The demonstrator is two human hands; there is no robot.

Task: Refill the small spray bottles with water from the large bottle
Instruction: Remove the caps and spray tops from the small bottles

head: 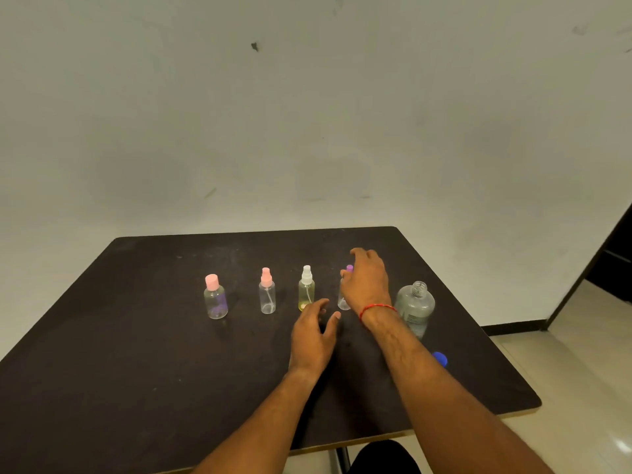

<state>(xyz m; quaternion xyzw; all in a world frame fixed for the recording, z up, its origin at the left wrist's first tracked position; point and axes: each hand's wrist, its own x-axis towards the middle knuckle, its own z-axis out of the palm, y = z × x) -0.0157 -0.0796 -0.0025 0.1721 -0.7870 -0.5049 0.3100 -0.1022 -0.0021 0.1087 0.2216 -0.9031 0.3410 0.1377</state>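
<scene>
Reaching for the purple-topped bottle (343, 301) to open it
The left hand (313, 331) hovers open just short of it; the right hand (367, 278) curls over its purple top, whether gripping I cannot tell. Next, probably: steady the clear body, twist the top off. The uncapped big bottle (415, 304) stands just right of that hand

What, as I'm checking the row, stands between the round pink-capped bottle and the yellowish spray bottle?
One clear spray bottle with a pink nozzle, upright, apart from both, in the head view.
</scene>
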